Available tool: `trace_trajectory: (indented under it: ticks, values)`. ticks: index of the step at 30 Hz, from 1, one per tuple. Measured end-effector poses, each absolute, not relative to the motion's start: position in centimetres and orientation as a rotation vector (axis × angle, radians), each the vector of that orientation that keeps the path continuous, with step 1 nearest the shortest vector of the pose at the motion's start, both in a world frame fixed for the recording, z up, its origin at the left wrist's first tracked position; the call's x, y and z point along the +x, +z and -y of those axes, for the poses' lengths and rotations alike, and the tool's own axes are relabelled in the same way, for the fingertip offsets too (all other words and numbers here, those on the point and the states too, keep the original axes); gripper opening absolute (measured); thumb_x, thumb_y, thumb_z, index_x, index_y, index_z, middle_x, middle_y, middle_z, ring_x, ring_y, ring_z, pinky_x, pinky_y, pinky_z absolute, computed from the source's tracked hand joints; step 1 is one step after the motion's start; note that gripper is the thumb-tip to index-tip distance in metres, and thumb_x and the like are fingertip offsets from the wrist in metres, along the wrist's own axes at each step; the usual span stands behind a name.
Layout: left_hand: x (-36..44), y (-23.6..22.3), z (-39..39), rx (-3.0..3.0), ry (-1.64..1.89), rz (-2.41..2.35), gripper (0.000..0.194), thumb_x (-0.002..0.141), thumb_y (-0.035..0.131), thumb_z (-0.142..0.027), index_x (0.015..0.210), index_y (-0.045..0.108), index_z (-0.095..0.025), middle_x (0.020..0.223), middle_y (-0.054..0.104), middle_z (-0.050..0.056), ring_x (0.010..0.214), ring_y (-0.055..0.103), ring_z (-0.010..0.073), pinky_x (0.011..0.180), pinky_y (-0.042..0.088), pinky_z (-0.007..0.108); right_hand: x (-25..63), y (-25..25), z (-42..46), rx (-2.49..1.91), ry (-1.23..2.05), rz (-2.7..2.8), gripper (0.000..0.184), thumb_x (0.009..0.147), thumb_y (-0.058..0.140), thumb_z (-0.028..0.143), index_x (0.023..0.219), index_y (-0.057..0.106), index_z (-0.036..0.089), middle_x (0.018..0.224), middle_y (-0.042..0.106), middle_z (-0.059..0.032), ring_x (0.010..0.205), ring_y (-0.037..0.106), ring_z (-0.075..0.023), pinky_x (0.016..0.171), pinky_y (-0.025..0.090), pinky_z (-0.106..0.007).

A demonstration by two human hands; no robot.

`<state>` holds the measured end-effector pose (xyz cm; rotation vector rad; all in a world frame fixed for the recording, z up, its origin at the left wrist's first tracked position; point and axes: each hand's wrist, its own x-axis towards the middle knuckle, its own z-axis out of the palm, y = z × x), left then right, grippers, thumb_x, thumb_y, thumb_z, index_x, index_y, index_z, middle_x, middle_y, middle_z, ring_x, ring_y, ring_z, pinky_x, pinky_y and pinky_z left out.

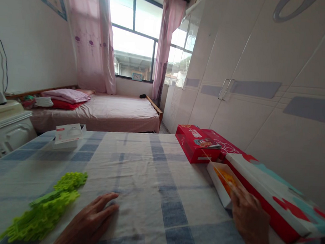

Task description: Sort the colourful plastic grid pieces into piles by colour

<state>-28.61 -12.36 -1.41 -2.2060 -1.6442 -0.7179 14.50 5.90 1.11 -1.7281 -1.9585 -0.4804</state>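
Note:
My left hand (91,218) lies flat on a blue-and-white checked cloth (151,178), fingers stretched out and holding nothing. Just to its left sits a pile of bright green toothed plastic pieces (47,207). My right hand (247,214) is closed in a pinch on a thin stick (218,169) that slants up and away toward a red box (196,142). Beneath the stick lies a small open white box with orange contents (221,179), touching my fingertips.
A long red, white and teal carton (273,198) runs along the right edge beside white wardrobe doors (269,90). A small white box (68,134) sits at the far left. Beyond are a pink bed (114,111), a window and a white cabinet (3,129).

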Motion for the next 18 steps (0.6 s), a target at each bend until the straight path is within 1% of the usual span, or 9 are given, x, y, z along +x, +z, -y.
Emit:
trace_trajectory:
  ticks: [2, 4, 6, 9, 11, 14, 16, 17, 18]
  values:
    - [-28.4, -1.0, 12.4, -2.198, -0.754, 1.646, 0.024, 0.083, 0.05, -0.021, 0.099, 0.067, -0.028, 0.117, 0.065, 0.005, 0.104, 0.064, 0.0197, 0.086, 0.054, 0.03, 16.1, 1.0, -7.3, -1.757, -0.3, 1.847, 0.046, 0.088, 0.029, 0.034, 0.102, 0.067, 0.012, 0.099, 0.067, -0.0182, 0.103, 0.057, -0.0336, 0.083, 0.044, -0.045]
    - [-27.8, -0.3, 12.3, -2.222, -0.823, 1.719, 0.024, 0.083, 0.051, -0.022, 0.1, 0.066, -0.029, 0.118, 0.064, 0.005, 0.102, 0.064, 0.0195, 0.085, 0.054, 0.03, 17.7, 0.8, -8.9, -1.8, -0.087, 1.734, 0.046, 0.085, 0.03, 0.036, 0.092, 0.068, 0.012, 0.082, 0.068, -0.0187, 0.096, 0.06, -0.0346, 0.082, 0.045, -0.045]
    - [-26.7, 0.5, 12.0, -2.272, -0.938, 1.857, 0.025, 0.084, 0.051, -0.023, 0.102, 0.066, -0.029, 0.12, 0.063, 0.005, 0.103, 0.064, 0.0189, 0.088, 0.053, 0.031, 18.7, 0.5, -10.1, -1.831, 0.123, 1.602, 0.047, 0.082, 0.031, 0.041, 0.085, 0.068, 0.011, 0.078, 0.068, -0.0191, 0.089, 0.062, -0.0338, 0.078, 0.047, -0.043]
    - [-24.2, 1.8, 10.5, -2.39, -1.246, 2.059, 0.028, 0.083, 0.05, -0.024, 0.106, 0.065, -0.026, 0.122, 0.061, 0.007, 0.106, 0.061, 0.0192, 0.09, 0.051, 0.033, 19.0, 0.0, -10.2, -1.824, 0.415, 1.418, 0.045, 0.077, 0.038, 0.05, 0.074, 0.065, 0.014, 0.076, 0.068, -0.0186, 0.083, 0.063, -0.0317, 0.075, 0.048, -0.038]
    - [-21.9, 2.6, 8.9, -2.49, -1.487, 2.208, 0.03, 0.081, 0.049, -0.024, 0.107, 0.065, -0.023, 0.12, 0.06, 0.007, 0.104, 0.06, 0.0181, 0.084, 0.053, 0.03, 18.6, -0.2, -9.3, -1.757, 0.555, 1.357, 0.042, 0.074, 0.045, 0.053, 0.068, 0.064, 0.016, 0.071, 0.068, -0.0152, 0.079, 0.064, -0.0305, 0.073, 0.048, -0.037]
    - [-17.8, 3.3, 5.8, -2.478, -1.734, 2.526, 0.034, 0.076, 0.053, -0.026, 0.106, 0.063, -0.015, 0.108, 0.062, 0.009, 0.096, 0.06, 0.0173, 0.079, 0.05, 0.026, 17.4, -0.1, -7.4, -1.667, 0.647, 1.326, 0.039, 0.07, 0.051, 0.054, 0.067, 0.064, 0.017, 0.061, 0.066, -0.0094, 0.074, 0.063, -0.0294, 0.069, 0.049, -0.036]
    - [-14.9, 3.3, 3.7, -2.403, -1.867, 2.712, 0.037, 0.072, 0.056, -0.028, 0.105, 0.061, -0.012, 0.09, 0.062, 0.005, 0.082, 0.059, 0.0155, 0.072, 0.047, 0.025, 16.1, 0.2, -6.2, -1.649, 0.672, 1.315, 0.041, 0.07, 0.052, 0.054, 0.068, 0.065, 0.016, 0.057, 0.064, -0.0075, 0.072, 0.063, -0.0291, 0.067, 0.049, -0.036]
    - [-13.4, 3.2, 2.7, -2.409, -1.939, 2.742, 0.032, 0.072, 0.056, -0.028, 0.098, 0.062, -0.012, 0.078, 0.06, 0.001, 0.073, 0.057, 0.0139, 0.067, 0.045, 0.025, 15.5, 0.4, -5.7, -1.637, 0.684, 1.319, 0.042, 0.069, 0.053, 0.054, 0.07, 0.066, 0.015, 0.056, 0.064, -0.0069, 0.071, 0.063, -0.0287, 0.067, 0.049, -0.036]
    - [-12.1, 3.1, 1.9, -2.453, -2.016, 2.745, 0.024, 0.071, 0.057, -0.029, 0.087, 0.062, -0.012, 0.068, 0.054, -0.002, 0.066, 0.053, 0.0122, 0.063, 0.042, 0.024, 14.8, 0.6, -5.2, -1.622, 0.7, 1.329, 0.043, 0.069, 0.054, 0.055, 0.071, 0.067, 0.014, 0.055, 0.064, -0.0062, 0.07, 0.062, -0.028, 0.067, 0.049, -0.035]
